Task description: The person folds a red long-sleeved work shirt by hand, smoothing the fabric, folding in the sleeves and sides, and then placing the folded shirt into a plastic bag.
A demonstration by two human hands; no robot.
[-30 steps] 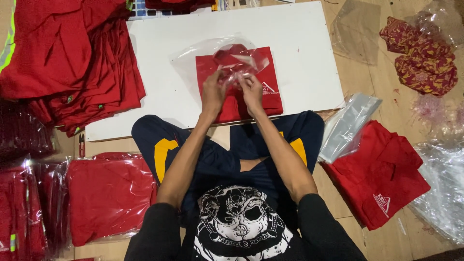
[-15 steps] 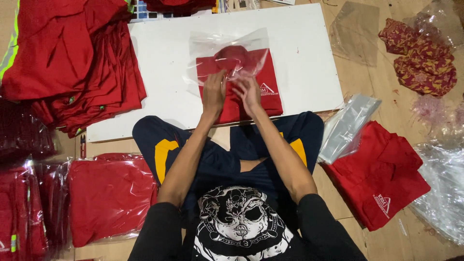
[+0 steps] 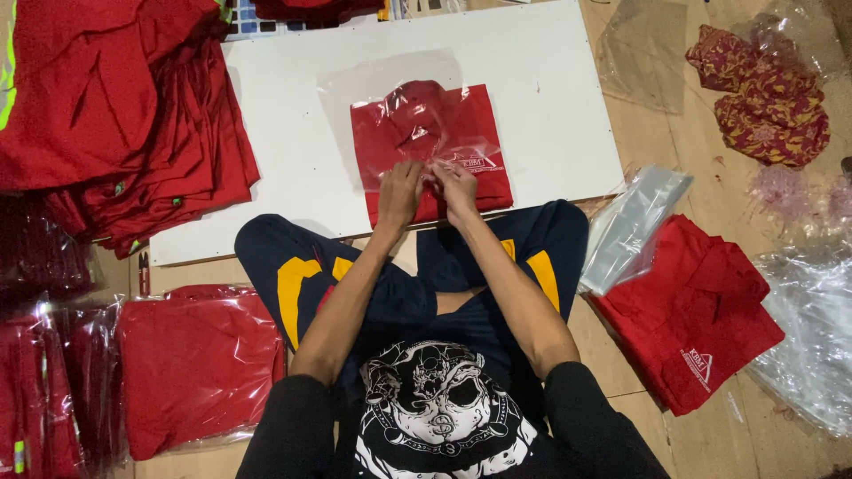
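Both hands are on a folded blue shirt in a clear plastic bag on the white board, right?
Not quite: the head view shows the folded shirt is red, not blue. Both the left hand and right hand do touch its clear plastic bag on the white board.

We had a folded red shirt lying flat on the white board, its collar end pointing away from us and a small white print near its lower right corner. A clear plastic bag covered it loosely; the bag's far part lay flat and empty on the board beyond the collar, while over the cloth the film was wrinkled and shiny. The bag's open edge sat at the near end of the shirt, bunched up there, and the shirt's near hem showed just below it.
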